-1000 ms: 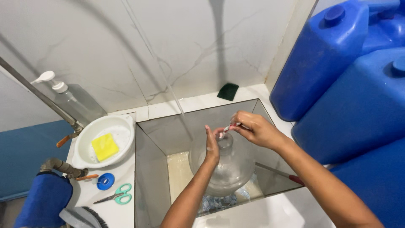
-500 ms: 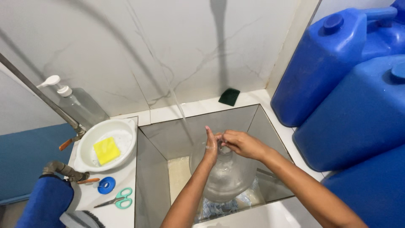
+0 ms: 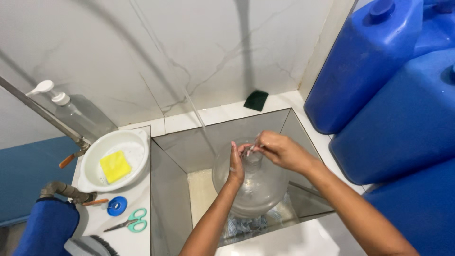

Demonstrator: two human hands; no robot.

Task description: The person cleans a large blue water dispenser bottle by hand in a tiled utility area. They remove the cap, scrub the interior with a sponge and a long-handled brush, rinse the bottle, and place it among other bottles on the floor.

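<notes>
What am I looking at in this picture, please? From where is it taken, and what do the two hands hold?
There is no machine here: a person works with two bare hands, and a camera worn on the head looks down at them. Both hands are at the neck of a big clear bottle that stands in a steel sink. The left hand rests against the neck. The right hand pinches something small at the mouth; what it is I cannot tell. On the white counter to the left lie a white bowl with a yellow sponge in it, green scissors and a soap pump bottle. Blue water cans stand on the right.
</notes>
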